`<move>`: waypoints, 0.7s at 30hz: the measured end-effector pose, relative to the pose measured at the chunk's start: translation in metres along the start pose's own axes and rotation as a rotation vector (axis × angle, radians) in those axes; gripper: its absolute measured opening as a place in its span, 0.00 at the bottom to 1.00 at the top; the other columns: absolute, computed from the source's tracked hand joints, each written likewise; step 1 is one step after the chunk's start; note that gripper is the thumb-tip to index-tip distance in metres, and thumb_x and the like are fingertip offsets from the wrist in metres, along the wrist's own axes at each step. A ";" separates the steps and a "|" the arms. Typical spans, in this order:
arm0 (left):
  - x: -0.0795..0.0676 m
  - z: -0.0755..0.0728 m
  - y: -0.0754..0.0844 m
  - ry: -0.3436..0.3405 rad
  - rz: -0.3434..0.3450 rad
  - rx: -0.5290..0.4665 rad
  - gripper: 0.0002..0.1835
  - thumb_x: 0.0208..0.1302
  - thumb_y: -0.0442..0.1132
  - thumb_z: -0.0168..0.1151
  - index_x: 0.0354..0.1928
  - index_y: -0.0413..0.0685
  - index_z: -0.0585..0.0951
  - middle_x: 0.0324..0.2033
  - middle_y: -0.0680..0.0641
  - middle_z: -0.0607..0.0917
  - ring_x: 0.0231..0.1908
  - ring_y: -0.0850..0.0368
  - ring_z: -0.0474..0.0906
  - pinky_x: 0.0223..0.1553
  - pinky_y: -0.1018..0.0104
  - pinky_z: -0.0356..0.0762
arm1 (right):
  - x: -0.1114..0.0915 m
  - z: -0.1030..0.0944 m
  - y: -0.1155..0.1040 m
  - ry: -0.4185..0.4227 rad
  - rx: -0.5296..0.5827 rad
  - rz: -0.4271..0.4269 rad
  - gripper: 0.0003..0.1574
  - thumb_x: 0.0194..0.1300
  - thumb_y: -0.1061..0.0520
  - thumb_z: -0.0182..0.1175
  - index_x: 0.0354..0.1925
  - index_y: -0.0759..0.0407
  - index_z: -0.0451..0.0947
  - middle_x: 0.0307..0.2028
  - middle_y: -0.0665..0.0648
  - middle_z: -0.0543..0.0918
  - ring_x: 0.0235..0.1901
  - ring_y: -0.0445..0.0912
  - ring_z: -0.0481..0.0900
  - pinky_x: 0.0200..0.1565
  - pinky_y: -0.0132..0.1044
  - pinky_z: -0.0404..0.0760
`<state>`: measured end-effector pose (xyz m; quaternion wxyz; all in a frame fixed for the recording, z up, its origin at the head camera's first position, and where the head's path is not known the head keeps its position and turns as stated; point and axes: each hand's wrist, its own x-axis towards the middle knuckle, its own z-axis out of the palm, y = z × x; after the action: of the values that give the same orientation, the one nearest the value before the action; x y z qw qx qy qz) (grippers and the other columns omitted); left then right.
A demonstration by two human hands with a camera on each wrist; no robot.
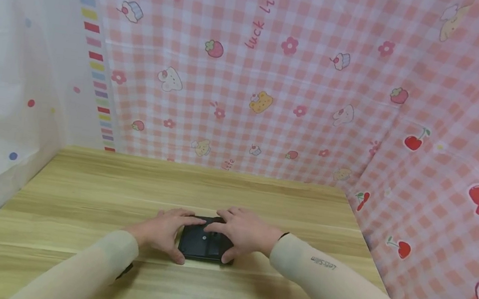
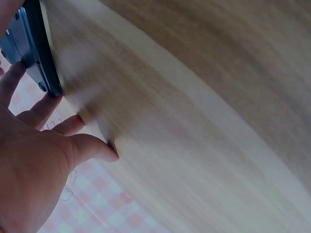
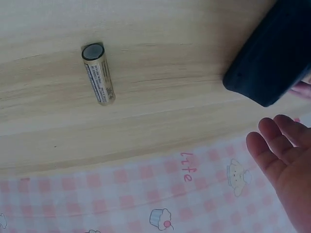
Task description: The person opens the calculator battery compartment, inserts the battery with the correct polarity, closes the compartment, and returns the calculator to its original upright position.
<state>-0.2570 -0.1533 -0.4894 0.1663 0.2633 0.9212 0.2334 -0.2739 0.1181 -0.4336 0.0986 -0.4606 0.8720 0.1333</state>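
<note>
A flat black device lies on the wooden table between both hands, with screws showing on its upturned face. My left hand holds its left end, the thumb by the near corner and the fingers along the far side. In the left wrist view, the other fingers of the left hand spread down to the tabletop. Over the right end of the device arches my right hand, its thumb at the near right corner and a finger across the top. A battery lies on the table in the right wrist view, apart from the fingers.
The wooden tabletop ends at a pink checked cloth hanging behind. Another checked cloth hangs along the right, and a white cloth along the left.
</note>
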 end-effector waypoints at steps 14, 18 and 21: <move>0.002 0.001 0.001 -0.022 -0.014 0.009 0.56 0.49 0.56 0.87 0.81 0.68 0.68 0.82 0.40 0.63 0.81 0.31 0.55 0.74 0.18 0.50 | 0.004 0.013 0.001 0.027 -0.055 -0.063 0.50 0.62 0.21 0.67 0.77 0.30 0.69 0.76 0.60 0.72 0.70 0.54 0.76 0.73 0.49 0.74; 0.000 0.000 0.002 -0.017 -0.009 -0.013 0.56 0.50 0.55 0.88 0.81 0.65 0.68 0.82 0.38 0.63 0.81 0.30 0.54 0.73 0.16 0.49 | 0.004 0.014 0.002 0.035 0.007 -0.062 0.48 0.63 0.24 0.69 0.76 0.32 0.70 0.77 0.61 0.71 0.71 0.55 0.75 0.75 0.49 0.73; -0.001 -0.001 0.001 -0.008 -0.004 -0.027 0.56 0.50 0.54 0.88 0.81 0.64 0.68 0.81 0.38 0.63 0.81 0.29 0.55 0.73 0.16 0.48 | 0.005 0.014 0.004 0.047 0.048 -0.063 0.47 0.63 0.25 0.70 0.74 0.34 0.71 0.78 0.62 0.70 0.72 0.55 0.75 0.75 0.49 0.73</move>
<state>-0.2560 -0.1539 -0.4874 0.1739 0.2601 0.9178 0.2447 -0.2786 0.1209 -0.4475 0.0933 -0.4882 0.8622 0.0983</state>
